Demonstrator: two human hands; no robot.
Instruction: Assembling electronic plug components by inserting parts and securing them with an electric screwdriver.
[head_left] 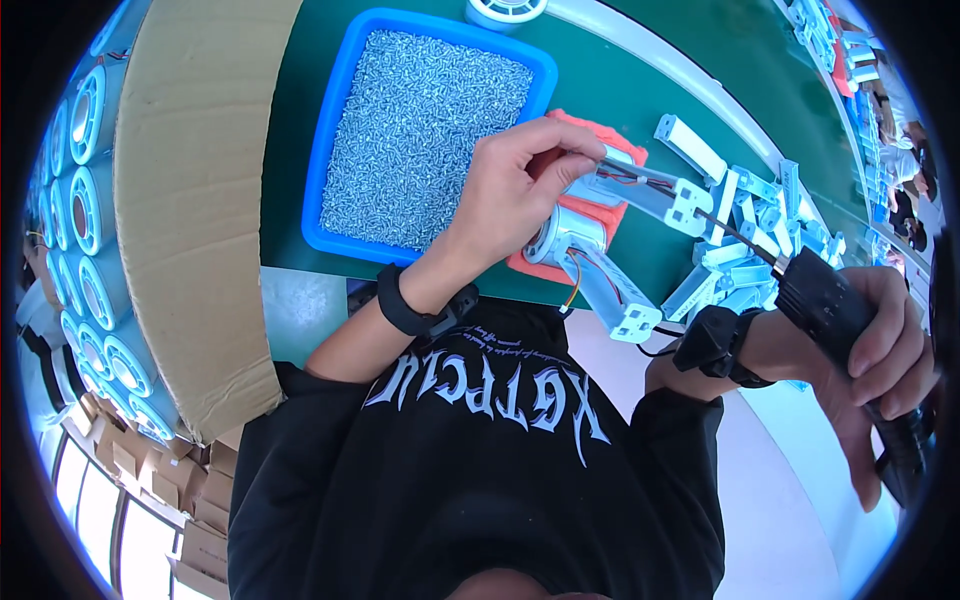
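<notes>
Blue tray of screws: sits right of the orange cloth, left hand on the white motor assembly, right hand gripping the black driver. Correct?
Not quite. In the head view the blue tray of screws lies to the left of the orange cloth, not right. The rest holds: the left hand is on the white motor assembly, and the right hand grips the black driver.

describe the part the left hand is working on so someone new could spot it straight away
Start at the blue tray of small silvery screws on the green table. Just right of it lies an orange cloth, and on it sits the white bracket assembly under the left hand. Unlike the loose white brackets piled further right, it has a round silver motor and red wires.
</notes>
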